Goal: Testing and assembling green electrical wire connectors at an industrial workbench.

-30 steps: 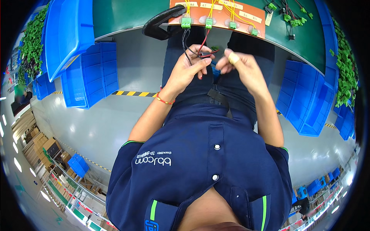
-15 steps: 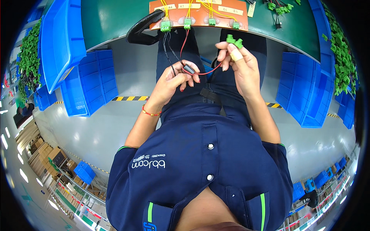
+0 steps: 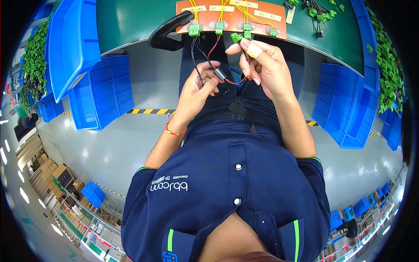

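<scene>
My left hand [image 3: 202,87] is closed on wires beside a small black cylinder [image 3: 219,74], through which a red wire passes. Thumb and fingers of my right hand [image 3: 270,65] pinch a green terminal connector [image 3: 236,38] just below the board's front edge. An orange board [image 3: 262,27] carries a row of green sockets with yellow wires behind them. Black wires run from the leftmost green connector [image 3: 194,30], and a red wire [image 3: 213,49] from the second. At the third socket, a green connector [image 3: 247,31] shows close to my right fingertips; whether it is fully seated I cannot tell.
A black curved handle-like piece [image 3: 162,34] juts over the green table's [image 3: 126,26] front edge, left of the board. Several loose green connectors [image 3: 322,16] with wires lie on the right. Blue bins [image 3: 74,48] flank both sides; green parts [image 3: 390,78] fill the far-right one.
My right hand has moved left and up toward the board with its green connector. A green piece now shows at the third socket. My left hand stays on the wires.
</scene>
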A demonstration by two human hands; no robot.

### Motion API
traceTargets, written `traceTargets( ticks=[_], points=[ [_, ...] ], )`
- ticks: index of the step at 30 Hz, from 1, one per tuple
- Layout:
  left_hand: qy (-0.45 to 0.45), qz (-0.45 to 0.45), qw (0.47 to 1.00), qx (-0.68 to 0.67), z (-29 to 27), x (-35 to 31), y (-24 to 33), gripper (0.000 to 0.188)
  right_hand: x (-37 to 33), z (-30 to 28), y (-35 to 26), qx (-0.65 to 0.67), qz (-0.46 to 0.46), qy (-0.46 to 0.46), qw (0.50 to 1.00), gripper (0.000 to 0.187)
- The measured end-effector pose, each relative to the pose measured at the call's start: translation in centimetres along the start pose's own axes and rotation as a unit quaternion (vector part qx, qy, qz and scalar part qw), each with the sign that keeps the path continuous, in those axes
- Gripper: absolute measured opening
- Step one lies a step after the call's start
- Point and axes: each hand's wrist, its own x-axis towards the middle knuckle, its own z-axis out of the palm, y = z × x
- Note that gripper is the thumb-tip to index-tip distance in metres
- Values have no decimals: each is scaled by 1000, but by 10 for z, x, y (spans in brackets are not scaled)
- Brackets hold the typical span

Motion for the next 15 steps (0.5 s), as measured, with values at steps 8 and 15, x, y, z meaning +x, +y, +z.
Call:
traceTargets(
  ticks=[8, 15],
  points=[
    [-31, 1, 999, 15, 0, 1, 2, 35, 3, 3, 13, 89, -13, -10, 996, 39],
    [-35, 6, 999, 22, -2, -1, 1, 30, 2, 6, 17, 97, -28, 10, 995, 39]
  ],
)
